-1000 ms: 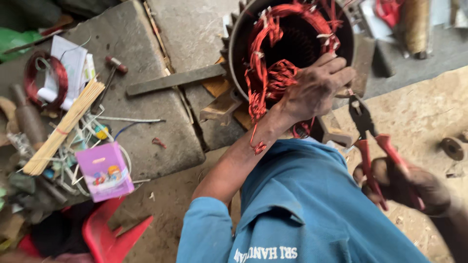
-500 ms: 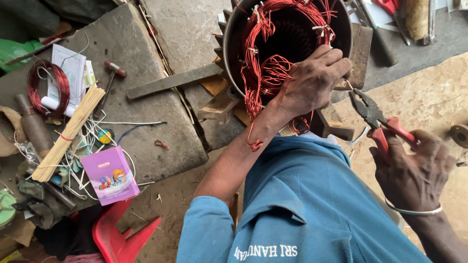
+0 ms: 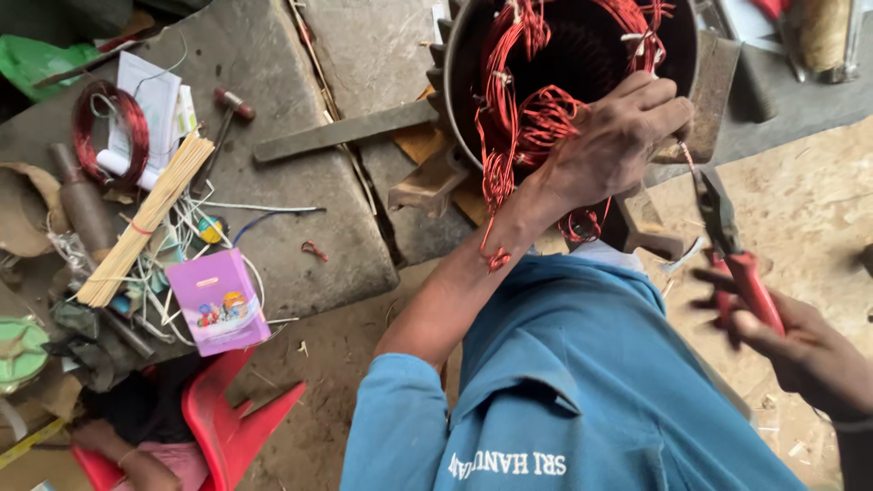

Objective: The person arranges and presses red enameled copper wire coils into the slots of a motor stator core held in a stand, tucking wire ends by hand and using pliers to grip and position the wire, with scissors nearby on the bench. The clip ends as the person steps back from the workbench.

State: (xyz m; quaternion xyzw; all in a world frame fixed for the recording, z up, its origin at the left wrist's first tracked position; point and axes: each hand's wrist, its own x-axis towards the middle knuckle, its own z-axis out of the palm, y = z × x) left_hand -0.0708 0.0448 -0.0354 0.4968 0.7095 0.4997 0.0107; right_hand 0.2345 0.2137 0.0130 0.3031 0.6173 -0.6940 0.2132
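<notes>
Pink-purple box (image 3: 218,301): small, rectangular, lies flat at the slab's near edge, colourful picture on its face, just right of the stick bundle. White papers (image 3: 150,100): folded printed sheets at the slab's far left, partly under the red wire coil. Green round lid (image 3: 18,350): at left edge, possibly labelled; cannot tell.

A single head-worn camera looks steeply down over the wearer's blue shirt (image 3: 582,391) at a motor stator housing (image 3: 564,82), which sits at the top centre of the view, close by. Left of the housing lies a grey slab (image 3: 300,182) strewn with small things; right of it, sandy ground (image 3: 800,209). Both hands enter below the housing. No second view shares the scene.
</notes>
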